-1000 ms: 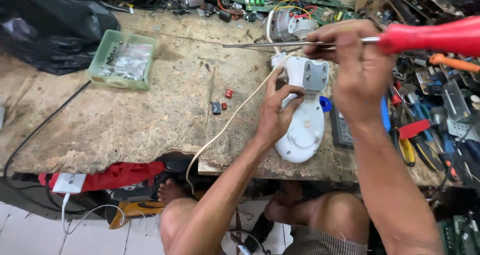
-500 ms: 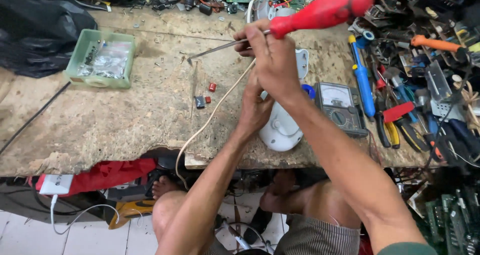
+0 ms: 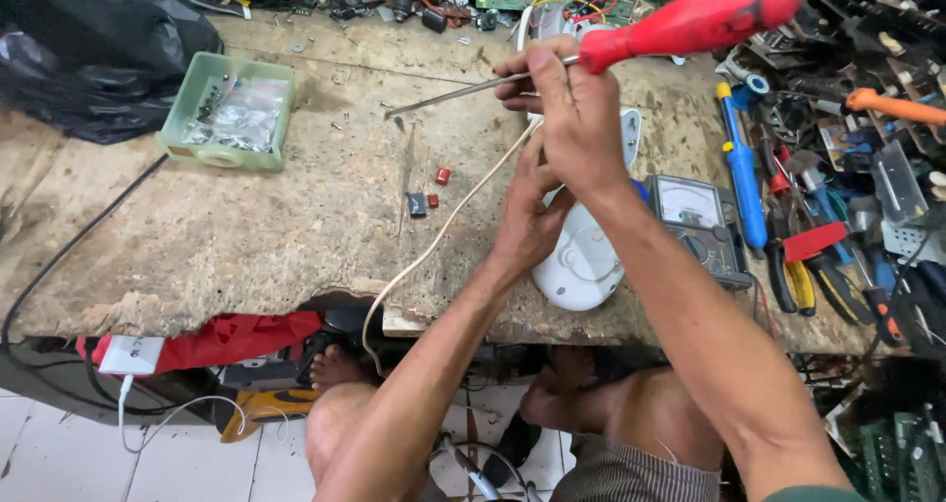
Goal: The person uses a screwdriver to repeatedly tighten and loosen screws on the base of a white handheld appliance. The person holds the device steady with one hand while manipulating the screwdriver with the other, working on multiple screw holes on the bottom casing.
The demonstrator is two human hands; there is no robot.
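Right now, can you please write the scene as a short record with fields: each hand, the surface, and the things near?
right hand: right hand grips a screwdriver with red plastic handle, its shaft pointing left
left hand: left hand rests on a white oval plastic device
cord: cream cable runs from the device over the bench edge
surface: worn wooden workbench
left side: green plastic tray of small parts, black plastic bag
right side: analogue multimeter, blue-handled tool

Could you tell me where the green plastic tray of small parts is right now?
In the head view, the green plastic tray sits on the workbench at upper left, beside the black bag.
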